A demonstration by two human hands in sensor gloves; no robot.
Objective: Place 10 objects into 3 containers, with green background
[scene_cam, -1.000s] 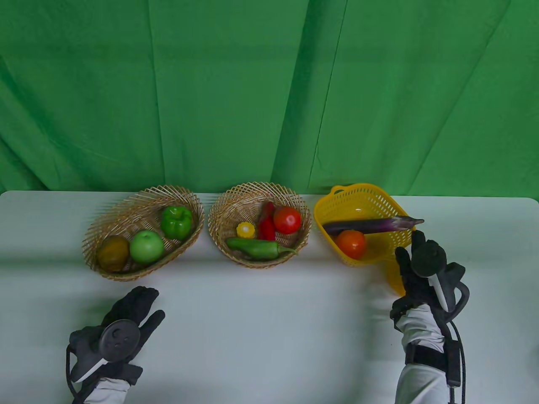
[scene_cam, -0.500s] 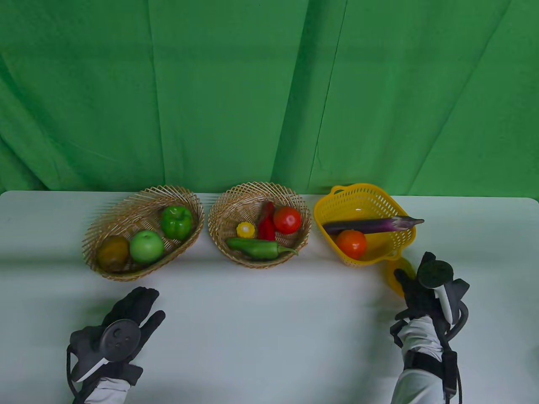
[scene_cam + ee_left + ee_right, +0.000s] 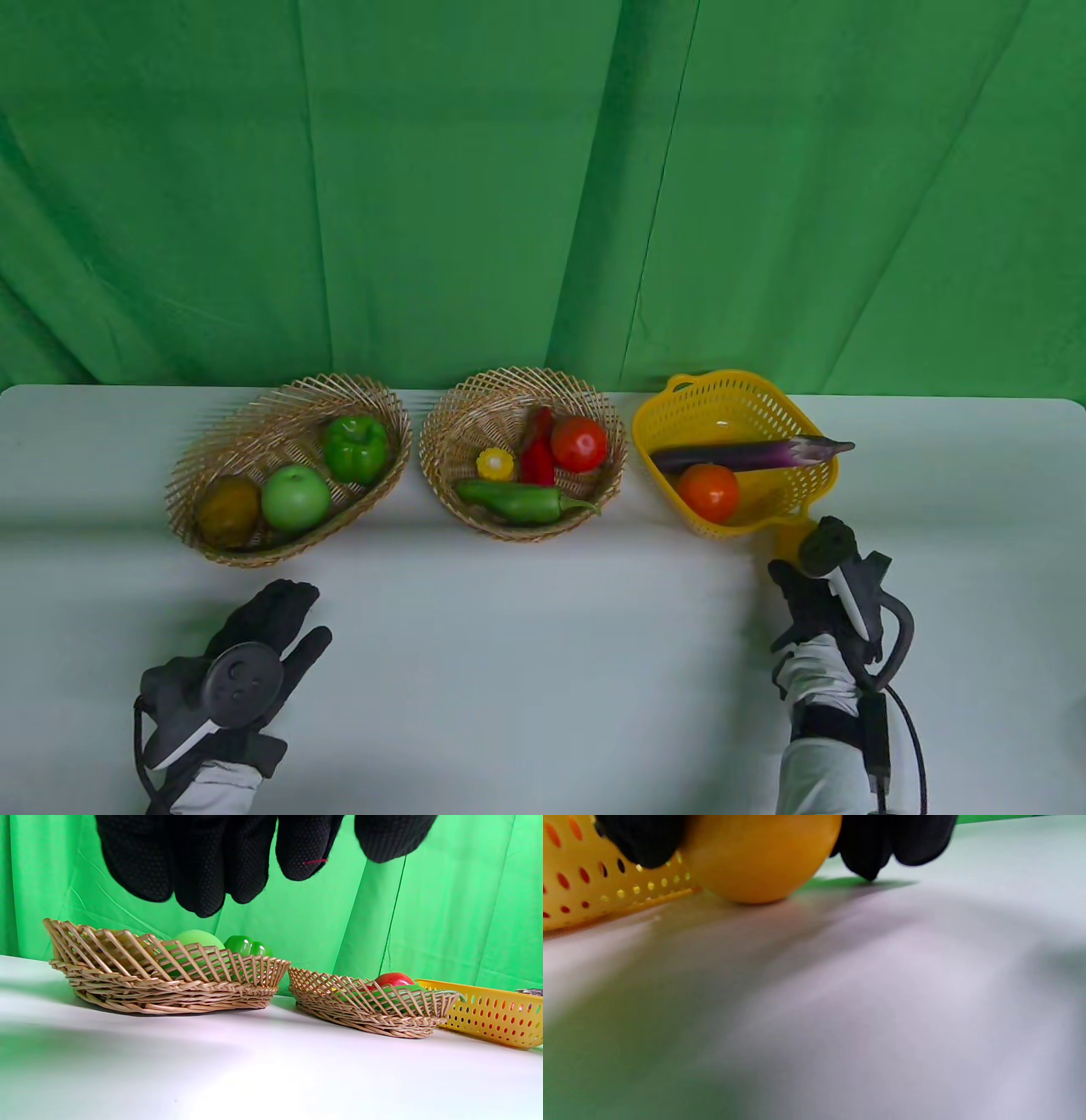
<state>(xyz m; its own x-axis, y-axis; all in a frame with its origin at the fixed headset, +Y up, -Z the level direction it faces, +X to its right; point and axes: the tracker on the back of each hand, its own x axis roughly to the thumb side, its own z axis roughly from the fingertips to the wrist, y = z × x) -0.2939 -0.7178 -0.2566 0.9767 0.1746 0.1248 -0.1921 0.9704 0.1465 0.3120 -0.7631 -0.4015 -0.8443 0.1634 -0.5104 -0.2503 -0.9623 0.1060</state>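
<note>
Yellow and round, the last fruit [image 3: 759, 853] sits on the white counter [image 3: 526, 645] touching the yellow plastic basket [image 3: 810, 484], with the right hand [image 3: 819, 586] around it, fingers [image 3: 882, 844] curled on both sides though a firm grip cannot be confirmed; best to close fully, lift clear of the rim, then drop it beside the tomato [image 3: 708, 491]. The eggplant [image 3: 751, 454] across that basket narrows the opening; the left hand [image 3: 254, 654] rests released and empty, with both wicker baskets [image 3: 254, 441] beyond.

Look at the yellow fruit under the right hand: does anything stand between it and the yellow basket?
Only the basket's own near wall. The yellow fruit sits on the table beside the yellow basket, gripped by the right hand. Inside, the eggplant and tomato leave open floor.
</note>
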